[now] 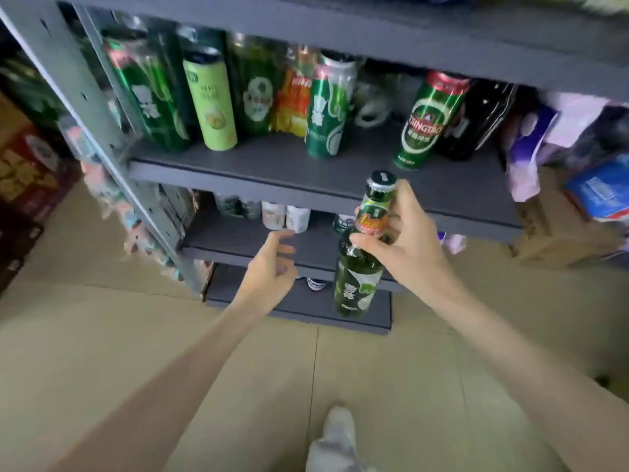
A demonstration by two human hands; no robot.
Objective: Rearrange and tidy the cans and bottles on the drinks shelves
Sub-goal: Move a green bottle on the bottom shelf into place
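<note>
A: What is the left hand (272, 264) doing?
B: Hanging loose-fingered, holding nothing, before the shelf's (306, 178) front edge.
A: And the right hand (398, 240)?
B: Gripping 1 green bottle's (357, 281) neck, upright, below that edge.

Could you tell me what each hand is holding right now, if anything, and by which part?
The right hand grips the green glass bottle by its neck, just below the cap. The left hand holds nothing; its fingers are loosely open.
</note>
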